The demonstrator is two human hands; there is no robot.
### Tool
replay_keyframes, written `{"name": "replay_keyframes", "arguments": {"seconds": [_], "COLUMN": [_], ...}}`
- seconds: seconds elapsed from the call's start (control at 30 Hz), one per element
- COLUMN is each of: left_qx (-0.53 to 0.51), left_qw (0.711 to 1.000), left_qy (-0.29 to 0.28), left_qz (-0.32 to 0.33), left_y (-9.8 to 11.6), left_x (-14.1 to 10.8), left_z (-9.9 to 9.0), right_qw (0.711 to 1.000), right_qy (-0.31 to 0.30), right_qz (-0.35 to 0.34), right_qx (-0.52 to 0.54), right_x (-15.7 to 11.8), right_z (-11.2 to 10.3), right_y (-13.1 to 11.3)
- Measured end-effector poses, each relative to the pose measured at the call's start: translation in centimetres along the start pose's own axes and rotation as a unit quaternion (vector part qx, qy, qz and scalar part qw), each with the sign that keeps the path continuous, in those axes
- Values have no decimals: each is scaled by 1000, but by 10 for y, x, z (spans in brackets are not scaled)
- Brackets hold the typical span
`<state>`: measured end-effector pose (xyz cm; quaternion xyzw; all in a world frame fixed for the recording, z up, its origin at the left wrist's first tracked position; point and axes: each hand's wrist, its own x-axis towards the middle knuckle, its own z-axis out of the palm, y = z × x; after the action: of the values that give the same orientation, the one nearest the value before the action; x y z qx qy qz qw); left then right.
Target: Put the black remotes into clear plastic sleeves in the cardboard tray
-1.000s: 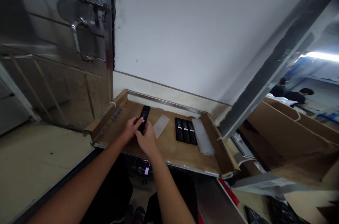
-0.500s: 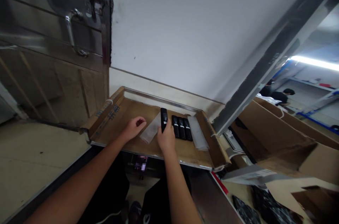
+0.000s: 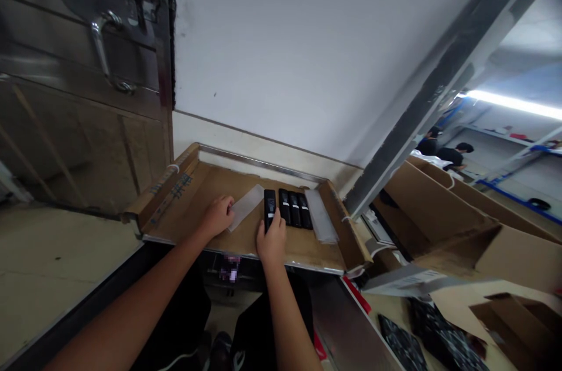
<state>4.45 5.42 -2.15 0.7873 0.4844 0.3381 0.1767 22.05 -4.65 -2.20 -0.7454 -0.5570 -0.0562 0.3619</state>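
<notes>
My right hand (image 3: 271,242) is closed around the lower part of a black remote control (image 3: 269,207) with a small white label. It is tilted slightly over the cardboard-lined surface. My left hand (image 3: 218,216) has its fingers pinched at the lower left edge of a clear plastic bag (image 3: 246,205), which lies slanted between the two hands. Three similar black remote controls (image 3: 295,210) lie side by side just right of the held one. Beyond them, a stack of clear plastic bags (image 3: 322,216) rests near the right side.
The cardboard-lined tray (image 3: 175,224) has raised sides and stands against a white wall (image 3: 272,55). A metal door (image 3: 83,84) is at the left. Open cardboard boxes (image 3: 439,224) crowd the right, with black bags (image 3: 439,330) below and people (image 3: 452,154) beyond.
My left hand has closed its fingers at the plastic bag's edge, and the bag has shifted left. The remote control in my right hand has come slightly nearer to me. The view has shifted slightly.
</notes>
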Motion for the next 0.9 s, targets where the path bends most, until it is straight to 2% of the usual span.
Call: {"name": "replay_keyframes", "arguments": {"seconds": [0.13, 0.4, 0.6, 0.77, 0.9], "left_qx": [52, 71, 46, 43, 34], "left_qw": [998, 997, 997, 997, 998], "left_qy": [18, 26, 26, 26, 25], "left_qz": [-39, -33, -49, -52, -45], "left_y": [-1, 6, -1, -1, -1], "left_x": [0, -4, -1, 0, 1], "left_z": [1, 0, 1, 0, -1], "right_qw": [1000, 998, 995, 994, 990], "right_qy": [4, -29, -7, 11, 20], "right_qz": [-9, 8, 0, 32, 42], "right_qx": [-20, -52, -99, -108, -131], "right_x": [1, 6, 31, 56, 60], "right_z": [2, 7, 18, 31, 35], "right_y": [-3, -10, -15, -12, -9]}}
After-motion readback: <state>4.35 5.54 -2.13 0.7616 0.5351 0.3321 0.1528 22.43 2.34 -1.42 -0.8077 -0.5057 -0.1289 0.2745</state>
